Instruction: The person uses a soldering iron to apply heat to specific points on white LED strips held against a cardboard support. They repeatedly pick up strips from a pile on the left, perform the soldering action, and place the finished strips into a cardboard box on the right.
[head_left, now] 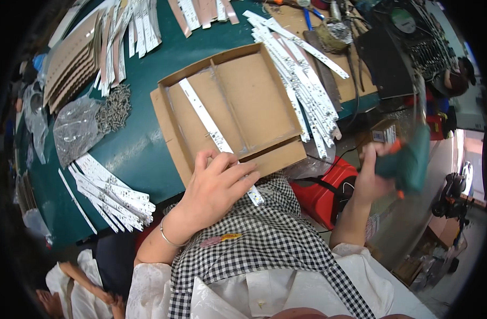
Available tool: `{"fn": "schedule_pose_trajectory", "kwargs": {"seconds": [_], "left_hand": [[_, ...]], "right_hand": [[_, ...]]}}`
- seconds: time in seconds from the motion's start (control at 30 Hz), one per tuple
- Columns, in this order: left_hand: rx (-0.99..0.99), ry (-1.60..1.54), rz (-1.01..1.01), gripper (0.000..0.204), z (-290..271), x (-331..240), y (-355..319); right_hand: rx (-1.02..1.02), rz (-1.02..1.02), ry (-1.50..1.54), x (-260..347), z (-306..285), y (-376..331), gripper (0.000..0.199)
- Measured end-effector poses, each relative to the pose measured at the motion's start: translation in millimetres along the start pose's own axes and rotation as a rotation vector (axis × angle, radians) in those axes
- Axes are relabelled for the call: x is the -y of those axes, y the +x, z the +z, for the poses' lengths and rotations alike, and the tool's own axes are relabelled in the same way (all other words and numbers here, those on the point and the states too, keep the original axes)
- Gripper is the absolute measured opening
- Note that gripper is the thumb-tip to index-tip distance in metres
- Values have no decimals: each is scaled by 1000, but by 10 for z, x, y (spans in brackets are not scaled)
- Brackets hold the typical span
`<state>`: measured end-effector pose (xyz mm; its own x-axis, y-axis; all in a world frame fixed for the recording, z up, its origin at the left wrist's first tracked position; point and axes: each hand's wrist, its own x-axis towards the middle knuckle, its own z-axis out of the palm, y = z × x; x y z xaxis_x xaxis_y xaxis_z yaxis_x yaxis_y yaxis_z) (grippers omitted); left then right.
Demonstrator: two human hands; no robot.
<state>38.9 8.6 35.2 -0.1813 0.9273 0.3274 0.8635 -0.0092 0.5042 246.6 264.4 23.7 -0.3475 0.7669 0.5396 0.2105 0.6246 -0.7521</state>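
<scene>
- Checked apron (265,234) nearest the lens, worn over a white sleeve; a bracelet sits on the left wrist.
- Left hand (214,189) lies palm down, fingers spread, pressing the near end of one white strip (206,119) against the front edge of the cardboard tray (278,154). Not gripping, only pinning it flat.
- That strip runs diagonally across the tray's left compartment; its near end pokes out past the hand over the apron.
- Right hand (374,175) is closed around a green power driver (408,162), held off the bench to the right, well apart from the tray. Motion blur hides the tip.
- Progress, as a judgement: one strip is seated in the tray and the driver has not yet reached it, so this piece looks placed but not worked. Large stacks remain either side.
- Counts: one tray with two compartments; one strip in it; one driver.
- Loose strips: a pile at lower left (113,194), a bigger pile right of the tray (307,95), more along the top edge. Too overlapped to count; dozens.
- One clear bag of small metal parts (76,127) with a spilled heap beside it.
- One fanned stack of brown cardboard pieces (68,58) at upper left.
- One red box (323,196) below the bench edge.
</scene>
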Motion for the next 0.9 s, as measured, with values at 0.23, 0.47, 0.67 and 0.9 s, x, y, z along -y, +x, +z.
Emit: {"fn": "schedule_pose_trajectory", "kwargs": {"seconds": [0.23, 0.47, 0.67, 0.9], "left_hand": [[-28, 129, 145, 34, 34, 18, -54], [-251, 273, 157, 38, -468, -103, -480], [-387, 516, -222, 35, -920, -67, -1282], [-278, 533, -427, 34, -902, 275, -1767]], "right_hand": [[6, -349, -349, -710, 582, 904, 59], [174, -477, -544, -1100, 772, 1266, 56], [276, -446, -316, -1509, 770, 1379, 52], [298, -197, 20, -1620, 621, 1361, 34]]}}
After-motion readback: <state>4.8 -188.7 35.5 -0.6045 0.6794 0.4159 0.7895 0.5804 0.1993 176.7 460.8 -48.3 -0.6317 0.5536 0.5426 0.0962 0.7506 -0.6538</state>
